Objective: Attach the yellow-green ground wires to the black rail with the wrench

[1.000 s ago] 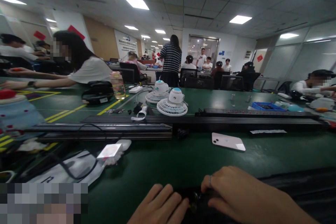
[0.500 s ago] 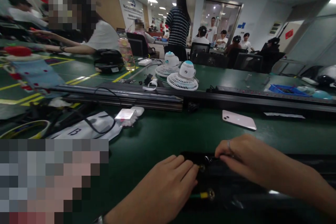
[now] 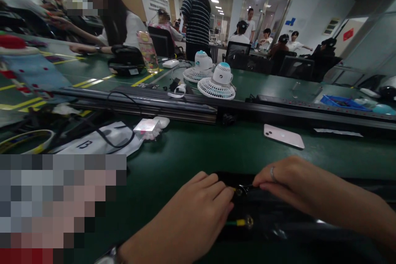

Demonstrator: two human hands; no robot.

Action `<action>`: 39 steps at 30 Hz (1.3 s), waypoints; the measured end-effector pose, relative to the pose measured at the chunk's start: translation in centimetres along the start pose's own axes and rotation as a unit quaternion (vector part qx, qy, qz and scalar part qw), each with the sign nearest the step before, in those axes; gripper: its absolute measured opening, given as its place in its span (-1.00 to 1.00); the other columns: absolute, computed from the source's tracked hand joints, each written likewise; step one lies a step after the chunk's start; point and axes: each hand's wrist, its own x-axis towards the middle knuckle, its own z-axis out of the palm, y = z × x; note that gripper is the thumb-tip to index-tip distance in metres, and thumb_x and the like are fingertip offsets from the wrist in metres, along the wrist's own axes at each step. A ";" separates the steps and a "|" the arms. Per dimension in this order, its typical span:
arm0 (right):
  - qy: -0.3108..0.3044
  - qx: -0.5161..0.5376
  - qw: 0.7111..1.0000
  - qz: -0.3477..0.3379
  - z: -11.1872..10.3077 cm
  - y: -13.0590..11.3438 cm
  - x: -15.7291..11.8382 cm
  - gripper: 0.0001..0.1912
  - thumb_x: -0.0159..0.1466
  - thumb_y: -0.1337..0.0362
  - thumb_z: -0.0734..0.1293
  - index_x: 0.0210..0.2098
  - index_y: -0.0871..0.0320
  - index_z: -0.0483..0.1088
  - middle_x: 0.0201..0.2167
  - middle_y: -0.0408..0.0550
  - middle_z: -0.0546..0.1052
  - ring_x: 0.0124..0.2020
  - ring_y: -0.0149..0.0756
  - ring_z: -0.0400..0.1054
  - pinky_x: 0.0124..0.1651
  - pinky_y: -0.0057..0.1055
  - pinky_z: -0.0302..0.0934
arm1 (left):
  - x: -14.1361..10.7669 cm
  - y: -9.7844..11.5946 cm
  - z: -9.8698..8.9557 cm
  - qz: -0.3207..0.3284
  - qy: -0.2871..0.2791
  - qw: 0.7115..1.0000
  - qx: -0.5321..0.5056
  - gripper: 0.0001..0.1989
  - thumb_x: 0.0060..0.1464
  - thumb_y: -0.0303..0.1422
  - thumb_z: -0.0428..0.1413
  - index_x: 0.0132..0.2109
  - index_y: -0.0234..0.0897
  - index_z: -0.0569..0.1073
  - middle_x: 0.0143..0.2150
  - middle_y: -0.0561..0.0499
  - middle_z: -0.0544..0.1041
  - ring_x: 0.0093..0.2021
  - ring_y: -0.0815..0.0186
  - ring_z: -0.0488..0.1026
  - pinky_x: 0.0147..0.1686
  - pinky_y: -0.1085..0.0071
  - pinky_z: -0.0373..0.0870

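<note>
On the green table in front of me lies a long dark piece with a glossy surface (image 3: 293,231). My right hand (image 3: 287,179), with a ring on one finger, pinches the thin handle of a small metal wrench (image 3: 244,188). The wrench's head sits at a round metal terminal on the dark piece. From the left, my left hand (image 3: 198,214) is closed with its fingertips at this terminal, on a wire whose yellow sleeve (image 3: 234,189) just shows; its fingers hide the rest. Below, a second terminal (image 3: 249,222) carries a green wire with a yellow sleeve (image 3: 239,222).
Beyond my hands lies a pink phone (image 3: 284,136). Long metal bars (image 3: 173,109) cross the table, with two white fans (image 3: 218,82) behind them. At left are a white bag (image 3: 102,138), cables and a small clear box (image 3: 147,126). A person (image 3: 123,20) sits across the table.
The wrench's head has moved slightly left and down, from beside the upper terminal onto it. My left hand keeps nearly the same place. The camera has tilted slightly down.
</note>
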 end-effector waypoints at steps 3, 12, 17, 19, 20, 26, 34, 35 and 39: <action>0.015 -0.001 1.000 0.002 0.2 0.0 0.0 -0.78 0.47 0.35 0.26 -0.14 0.04 0.57 -0.18 -0.12 0.63 -0.17 -0.19 0.52 -0.04 -0.37 0.30 | 0.0 0.0 0.0 -0.001 0.005 1.000 -0.001 -0.81 0.39 -0.43 -0.06 0.00 -0.21 0.44 -0.14 0.03 0.50 -0.15 0.23 0.39 -0.09 0.22 0.20; 0.006 -0.002 1.000 -0.009 0.0 -0.6 0.2 -0.75 0.47 0.34 0.26 -0.21 0.05 0.58 -0.24 -0.11 0.63 -0.22 -0.19 0.53 -0.07 -0.37 0.33 | 0.0 0.0 0.0 0.008 0.031 0.999 0.000 -0.85 0.37 -0.44 -0.03 -0.16 -0.24 0.43 -0.23 0.05 0.47 -0.25 0.27 0.35 -0.19 0.29 0.15; -0.005 -0.040 0.999 -0.006 -1.1 -1.2 0.3 -0.76 0.47 0.37 0.26 -0.08 0.03 0.58 -0.13 -0.11 0.62 -0.17 -0.20 0.52 -0.08 -0.37 0.31 | -0.1 0.1 0.1 0.004 0.033 0.999 -0.001 -0.84 0.39 -0.43 -0.04 -0.16 -0.23 0.42 -0.23 0.05 0.46 -0.25 0.26 0.34 -0.19 0.28 0.13; -0.020 -0.042 0.999 -0.015 -1.4 -1.1 0.5 -0.75 0.47 0.38 0.26 -0.06 0.03 0.56 -0.12 -0.14 0.62 -0.15 -0.23 0.52 -0.09 -0.41 0.30 | -0.2 0.1 0.2 -0.001 0.027 1.000 0.000 -0.85 0.39 -0.42 -0.05 -0.15 -0.22 0.41 -0.22 0.05 0.46 -0.23 0.25 0.34 -0.18 0.25 0.13; -0.026 -0.043 0.999 -0.019 -1.6 -1.0 0.6 -0.76 0.47 0.39 0.26 -0.05 0.03 0.56 -0.11 -0.15 0.62 -0.14 -0.24 0.52 -0.09 -0.42 0.29 | -0.2 0.2 0.2 -0.002 0.025 1.000 0.001 -0.85 0.39 -0.42 -0.05 -0.15 -0.22 0.41 -0.21 0.05 0.46 -0.23 0.24 0.34 -0.17 0.24 0.12; -0.038 -0.045 0.998 -0.025 -1.8 -0.8 1.0 -0.75 0.48 0.40 0.25 -0.03 0.07 0.56 -0.14 -0.12 0.62 -0.16 -0.25 0.51 -0.06 -0.41 0.27 | -0.2 0.1 0.3 0.001 0.029 1.000 0.005 -0.84 0.40 -0.42 -0.06 -0.17 -0.23 0.40 -0.22 0.05 0.46 -0.23 0.23 0.35 -0.18 0.23 0.12; -0.060 -0.093 0.994 -0.015 -1.7 -1.6 1.3 -0.78 0.48 0.42 0.27 -0.06 0.08 0.55 -0.17 -0.14 0.61 -0.16 -0.26 0.50 -0.10 -0.41 0.25 | -0.4 0.2 0.2 0.004 0.037 0.999 0.005 -0.84 0.38 -0.42 -0.03 -0.18 -0.25 0.42 -0.24 0.03 0.48 -0.26 0.25 0.36 -0.20 0.24 0.15; -0.061 -0.098 0.993 -0.017 -1.7 -1.6 1.3 -0.77 0.48 0.42 0.27 -0.06 0.08 0.55 -0.17 -0.14 0.61 -0.17 -0.26 0.50 -0.10 -0.41 0.25 | -0.4 0.2 0.2 0.004 0.039 0.999 0.002 -0.84 0.38 -0.42 -0.03 -0.18 -0.26 0.42 -0.24 0.03 0.47 -0.26 0.25 0.36 -0.21 0.24 0.15; -0.051 -0.103 0.993 -0.033 -1.6 -1.2 1.3 -0.75 0.47 0.43 0.26 -0.02 0.08 0.55 -0.17 -0.14 0.61 -0.17 -0.28 0.50 -0.11 -0.43 0.28 | -0.3 0.0 0.3 0.004 0.043 0.999 0.000 -0.83 0.39 -0.40 -0.04 -0.18 -0.24 0.42 -0.23 0.04 0.48 -0.26 0.25 0.36 -0.20 0.25 0.14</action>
